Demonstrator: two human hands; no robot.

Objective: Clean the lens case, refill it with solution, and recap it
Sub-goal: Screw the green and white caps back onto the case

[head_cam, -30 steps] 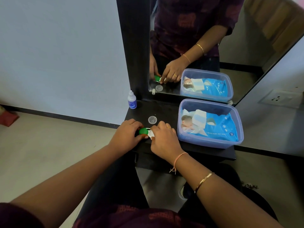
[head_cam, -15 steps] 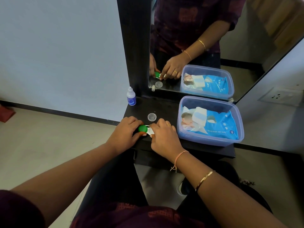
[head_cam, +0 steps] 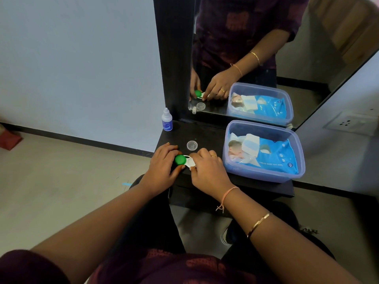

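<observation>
Left hand: the left hand (head_cam: pixel 163 165) has its fingers and thumb curled round the green cap (head_cam: pixel 180 159), left of the tub (head_cam: pixel 264 131) and beyond the right hand.
Right hand: the right hand (head_cam: pixel 208 169) lies just left of the tub and pinches the white end of the case (head_cam: pixel 189 162); the fingertips are hidden, so what they do in the well cannot be told.
Case: on the shelf (head_cam: pixel 207 136), left of the tub, held between both hands, flat and not lifted.
Green cap: seated on the case's far end from the tub.
Clear cap: the clear cap (head_cam: pixel 192 145) lies loose on the shelf, left of the tub and apart from both hands.
Bottle: the bottle (head_cam: pixel 167 123) stands upright and capped, well left of the tub, level with its back wall.
Wipes: the pack (head_cam: pixel 274 155) lies inside the tub, untouched.
Change: very little. Both hands keep the grasp they had a second ago; a little more of the white case shows between them. Clear cap, bottle and tub have not moved.
Reading: likely the green cap is being twisted off while the right hand steadies the case. One well is already uncapped.
Outstanding: cleaning, refilling and recapping all appear still to come.
</observation>
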